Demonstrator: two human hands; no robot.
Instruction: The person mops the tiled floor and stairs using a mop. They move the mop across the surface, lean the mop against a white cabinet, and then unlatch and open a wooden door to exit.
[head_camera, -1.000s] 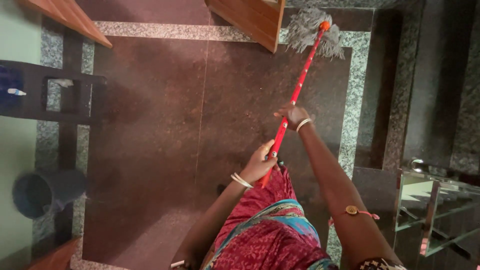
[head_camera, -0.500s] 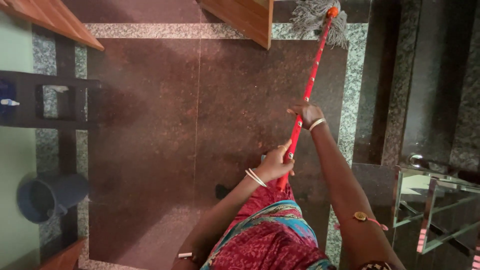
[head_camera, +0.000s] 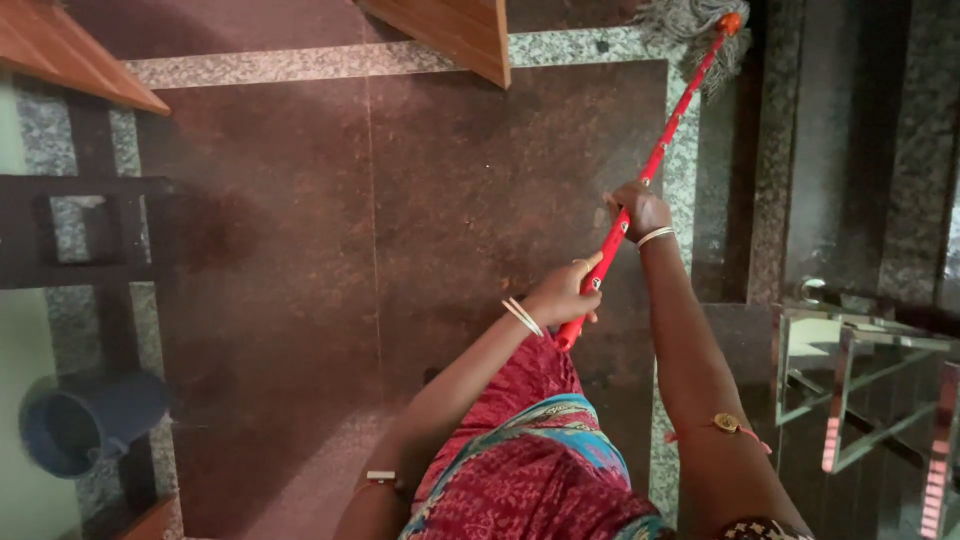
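Note:
I hold a mop with a long red handle in both hands. My left hand grips the handle near its lower end, close to my red patterned clothing. Higher up the handle, my right hand is closed around it. The grey stringy mop head lies on the floor at the top right, by the speckled granite border. The handle slants from lower left to upper right over the dark brown stone floor.
A wooden door edge juts in at the top centre and another wooden piece at top left. A dark frame and a blue bucket stand at the left. A glass and metal stand is at the right.
The mop head has swept to the right along the far border, and both hands have shifted right with the handle. The view has also shifted, so the door and bucket sit further left and lower.

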